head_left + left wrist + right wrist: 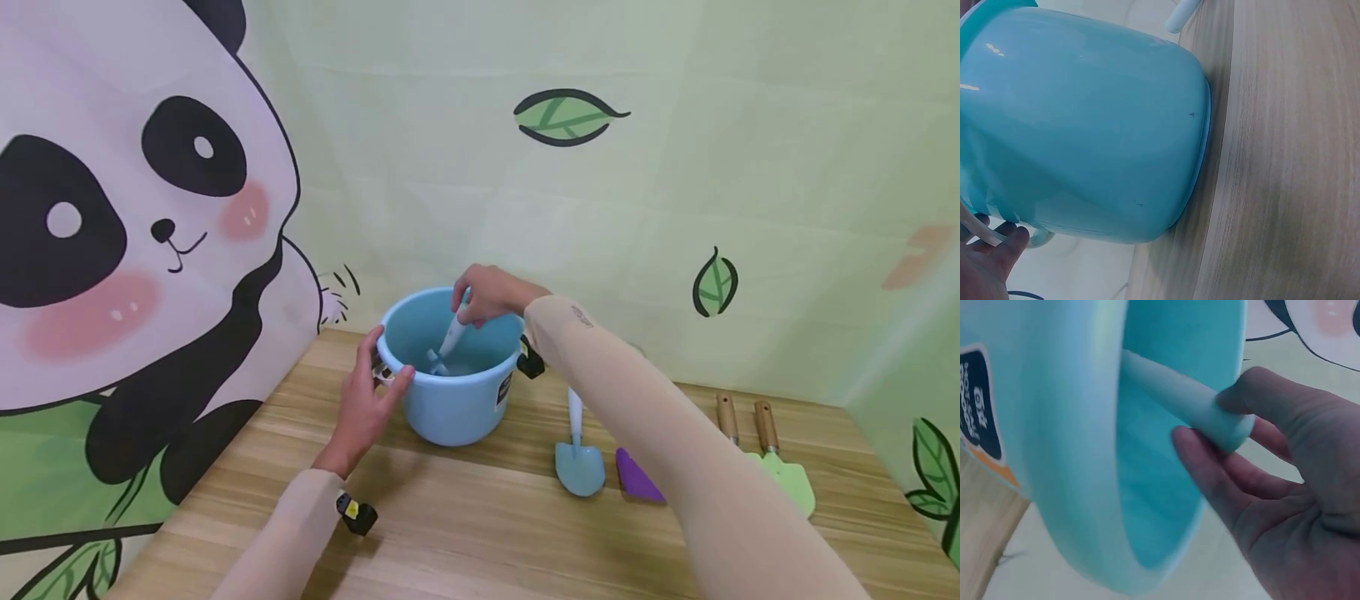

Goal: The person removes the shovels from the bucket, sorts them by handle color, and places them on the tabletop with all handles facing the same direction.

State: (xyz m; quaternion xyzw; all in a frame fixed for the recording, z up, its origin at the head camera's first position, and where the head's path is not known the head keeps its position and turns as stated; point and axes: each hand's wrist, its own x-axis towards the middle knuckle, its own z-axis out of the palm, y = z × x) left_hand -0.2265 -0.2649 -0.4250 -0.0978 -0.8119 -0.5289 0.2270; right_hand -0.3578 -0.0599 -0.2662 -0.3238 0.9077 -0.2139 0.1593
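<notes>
A light blue bucket (453,412) stands upright on the wooden table near the wall. My left hand (363,412) grips its left side, thumb at the rim; in the left wrist view the fingers (1013,244) curl at the bucket's side handle. Over the opening, my right hand (491,296) pinches a hand tool by its pale handle (452,335). The tool slants down into the bucket, its small blue head (437,362) low inside; the head's exact kind cannot be told. In the right wrist view, thumb and fingers hold the end of the handle (1179,394).
Right of the bucket lies a blue hand shovel (579,467) with a pale handle. Beside it a purple piece (639,479) is partly behind my right sleeve. Farther right lie a green shovel (795,483) and two wooden handles. A panda-printed cloth wall (450,167) rises behind the table.
</notes>
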